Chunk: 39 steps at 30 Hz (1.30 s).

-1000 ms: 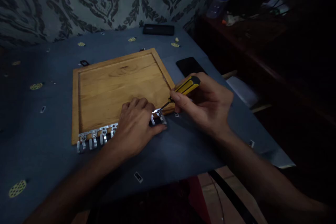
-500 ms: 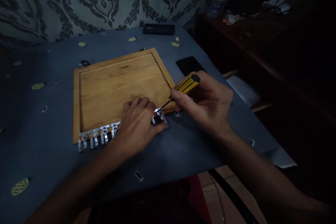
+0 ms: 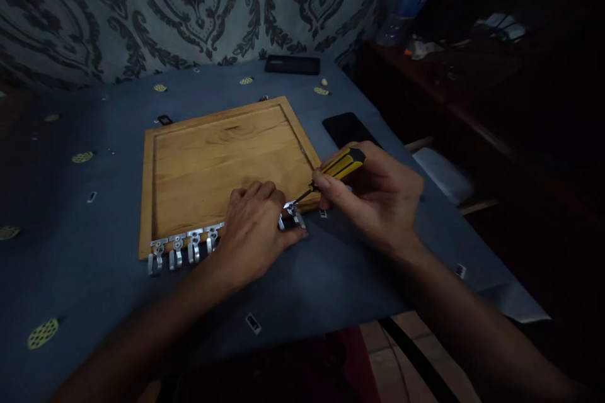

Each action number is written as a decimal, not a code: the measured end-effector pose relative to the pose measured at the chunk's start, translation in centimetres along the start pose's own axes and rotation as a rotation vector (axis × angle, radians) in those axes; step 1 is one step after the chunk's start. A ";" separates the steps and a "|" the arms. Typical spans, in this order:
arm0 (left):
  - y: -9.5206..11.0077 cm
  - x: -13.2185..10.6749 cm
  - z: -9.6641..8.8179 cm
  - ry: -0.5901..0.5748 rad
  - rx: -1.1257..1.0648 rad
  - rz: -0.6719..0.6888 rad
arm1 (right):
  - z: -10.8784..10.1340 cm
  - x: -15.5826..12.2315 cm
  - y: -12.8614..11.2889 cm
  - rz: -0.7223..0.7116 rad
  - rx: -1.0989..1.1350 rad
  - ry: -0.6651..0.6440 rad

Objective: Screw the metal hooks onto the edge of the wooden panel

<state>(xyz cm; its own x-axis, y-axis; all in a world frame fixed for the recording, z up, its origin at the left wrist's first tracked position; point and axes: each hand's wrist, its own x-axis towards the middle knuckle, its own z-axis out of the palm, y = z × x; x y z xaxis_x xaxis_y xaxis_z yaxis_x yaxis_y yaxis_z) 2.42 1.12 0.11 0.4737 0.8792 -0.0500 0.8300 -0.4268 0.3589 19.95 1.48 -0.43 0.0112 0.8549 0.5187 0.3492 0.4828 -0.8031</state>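
A framed wooden board (image 3: 227, 157) lies flat on the table, with several silver metal hooks (image 3: 195, 245) in a row along its near edge. My left hand (image 3: 255, 227) is closed over the right part of this row. Its fingers curl on the board and its thumb rests beside the rightmost hook (image 3: 297, 219); the hooks under the palm are hidden. Between the thumb and fingers of my right hand (image 3: 380, 192) is a screwdriver (image 3: 344, 164) with a yellow and black handle. It slants down to the left, its tip at the rightmost hook's plate. Any screw there is too small to make out.
Two dark hangers (image 3: 165, 119) show at the board's far edge. A black phone (image 3: 350, 129) lies right of the board, and a black rectangular item (image 3: 292, 65) lies by the patterned wall. On the right, a dark wooden surface (image 3: 425, 75) holds a plastic bottle (image 3: 401, 16).
The whole view has shifted slightly, so everything sits a little lower and further right. Both hands keep their places, with the screwdriver tip still at the rightmost hook.
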 end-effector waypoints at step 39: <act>-0.3 0.1 0.2 -0.002 0.034 0.035 | -0.7 1.3 -1.7 0.072 0.227 -0.268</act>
<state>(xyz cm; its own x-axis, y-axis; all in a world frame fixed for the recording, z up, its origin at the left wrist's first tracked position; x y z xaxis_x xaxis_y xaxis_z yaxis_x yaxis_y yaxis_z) 2.29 1.26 -0.17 0.5028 0.8635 -0.0396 0.8227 -0.4640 0.3284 19.98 1.62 1.84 -0.2289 0.8929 0.3876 0.1386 0.4240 -0.8950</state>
